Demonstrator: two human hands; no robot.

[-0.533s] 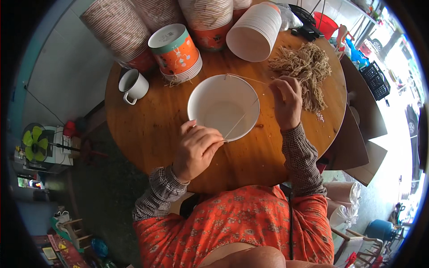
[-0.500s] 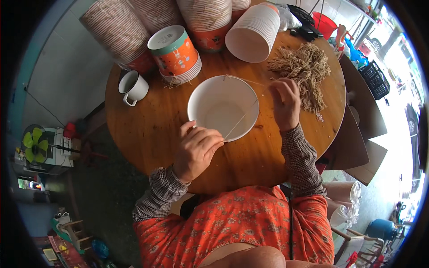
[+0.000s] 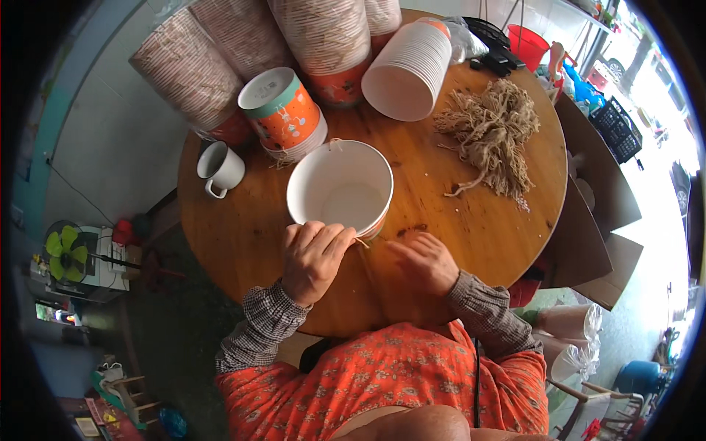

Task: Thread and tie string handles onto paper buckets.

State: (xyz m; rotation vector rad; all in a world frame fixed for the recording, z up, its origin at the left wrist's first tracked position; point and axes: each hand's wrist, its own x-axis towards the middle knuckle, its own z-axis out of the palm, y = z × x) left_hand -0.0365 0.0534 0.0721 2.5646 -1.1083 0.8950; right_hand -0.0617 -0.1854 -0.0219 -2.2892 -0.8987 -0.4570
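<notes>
A white paper bucket (image 3: 340,176) stands on the round wooden table with its mouth up, and orange shows on its outer side. At its near rim my left hand (image 3: 315,259) is closed, the fingertips pinching a thin tan string (image 3: 362,242) whose short end sticks out to the right. Another bit of string shows at the far rim. To the right of the bucket, apart from it, is my right hand (image 3: 426,259), with fingers bent and smeared by motion; whether it holds anything is not visible. A bundle of tan strings (image 3: 494,140) lies at the right.
Upside-down orange buckets (image 3: 283,114) stand behind, beside a white mug (image 3: 220,169). Tall stacks of buckets (image 3: 323,37) rise at the back. A nested stack of white buckets (image 3: 404,77) lies on its side. Cardboard boxes (image 3: 599,198) stand right of the table (image 3: 250,242).
My right hand has come down and toward me from beside the string bundle. The string stretched across the bucket's mouth is no longer seen there. The bucket sits slightly further left in view.
</notes>
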